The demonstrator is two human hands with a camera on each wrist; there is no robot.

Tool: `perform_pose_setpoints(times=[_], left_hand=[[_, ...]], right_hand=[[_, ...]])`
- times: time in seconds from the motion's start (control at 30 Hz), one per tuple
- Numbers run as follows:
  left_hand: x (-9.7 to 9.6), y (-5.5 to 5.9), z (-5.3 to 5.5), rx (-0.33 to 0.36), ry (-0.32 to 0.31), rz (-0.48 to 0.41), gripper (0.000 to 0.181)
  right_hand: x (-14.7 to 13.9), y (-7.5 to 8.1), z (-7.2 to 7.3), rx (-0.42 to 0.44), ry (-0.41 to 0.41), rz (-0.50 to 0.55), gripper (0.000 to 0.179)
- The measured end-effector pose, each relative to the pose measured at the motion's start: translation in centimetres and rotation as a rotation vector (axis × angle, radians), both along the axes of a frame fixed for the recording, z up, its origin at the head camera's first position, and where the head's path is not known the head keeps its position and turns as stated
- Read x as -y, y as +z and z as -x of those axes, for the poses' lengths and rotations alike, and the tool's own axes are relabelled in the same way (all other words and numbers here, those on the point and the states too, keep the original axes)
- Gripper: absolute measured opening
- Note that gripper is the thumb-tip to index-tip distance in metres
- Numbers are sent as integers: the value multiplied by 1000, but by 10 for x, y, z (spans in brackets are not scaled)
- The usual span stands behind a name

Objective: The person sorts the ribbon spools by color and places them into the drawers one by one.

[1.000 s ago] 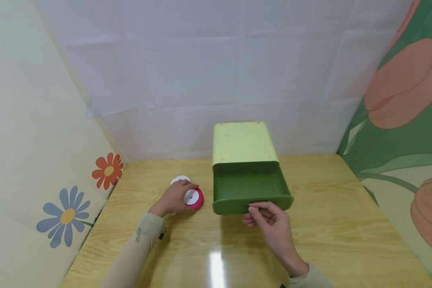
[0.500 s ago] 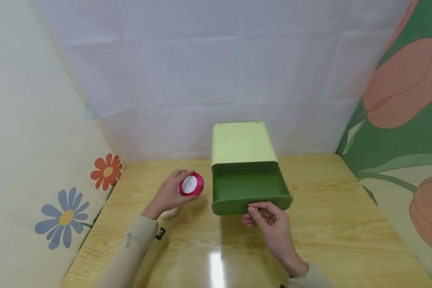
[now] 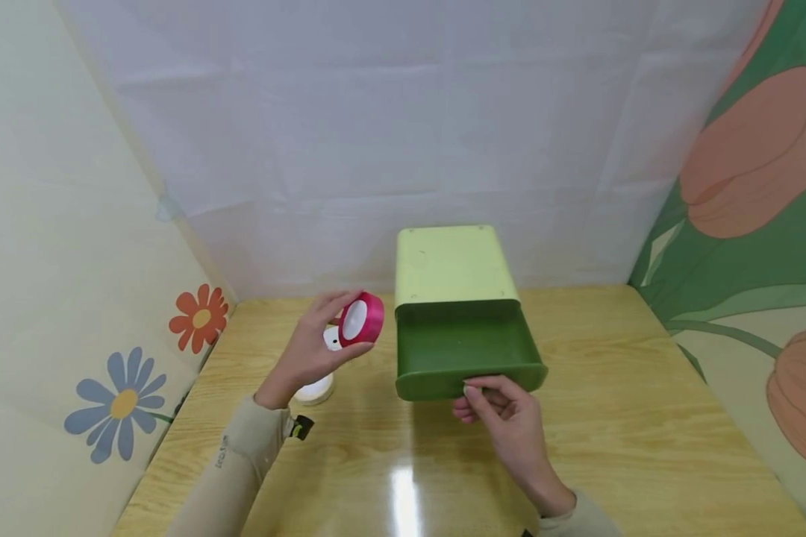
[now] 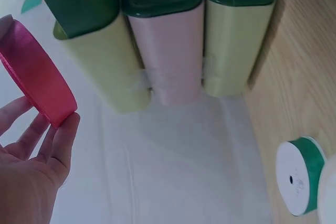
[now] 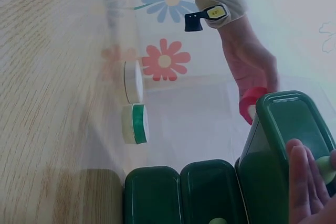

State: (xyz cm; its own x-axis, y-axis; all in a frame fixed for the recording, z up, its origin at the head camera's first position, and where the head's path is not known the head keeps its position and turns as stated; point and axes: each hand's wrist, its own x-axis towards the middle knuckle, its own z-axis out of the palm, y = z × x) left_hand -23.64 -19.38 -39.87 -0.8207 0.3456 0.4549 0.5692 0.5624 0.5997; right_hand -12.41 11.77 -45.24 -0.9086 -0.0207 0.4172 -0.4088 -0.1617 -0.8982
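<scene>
A spool of magenta ribbon [image 3: 374, 319] is gripped by my left hand [image 3: 304, 349], raised above the table just left of the drawer. Its white side disc faces me in the head view. In the left wrist view the ribbon's glossy band [image 4: 39, 74] shows, with fingertips at its lower edge. My right hand [image 3: 513, 425] pinches the front of the pulled-out green drawer [image 3: 419, 385]; the right wrist view shows a pale green knob [image 5: 326, 170] at those fingers. Inside, the drawer's green floor is visible. The drawer belongs to a small cabinet with a pale yellow-green top [image 3: 453, 265].
A green ribbon spool [image 4: 313, 169] and a pale, white-sided spool [image 3: 314, 391] stand on the wooden table [image 3: 618, 388] at the left. Two lower drawers [image 5: 152, 195] are pushed in. A white sheet [image 3: 349, 149] hangs behind the cabinet.
My left hand has lifted the magenta ribbon spool off the table and tilted it, uncovering the pale spool. My right hand and the drawer have stayed put.
</scene>
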Motion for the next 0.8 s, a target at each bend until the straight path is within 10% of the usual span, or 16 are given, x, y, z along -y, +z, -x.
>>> perform_pose_setpoints(times=[0.8], left_hand=[[-63,27,-8,-83,-235,-3,81]], right_hand=[[-1,2,-1,12,-16,-4,13]])
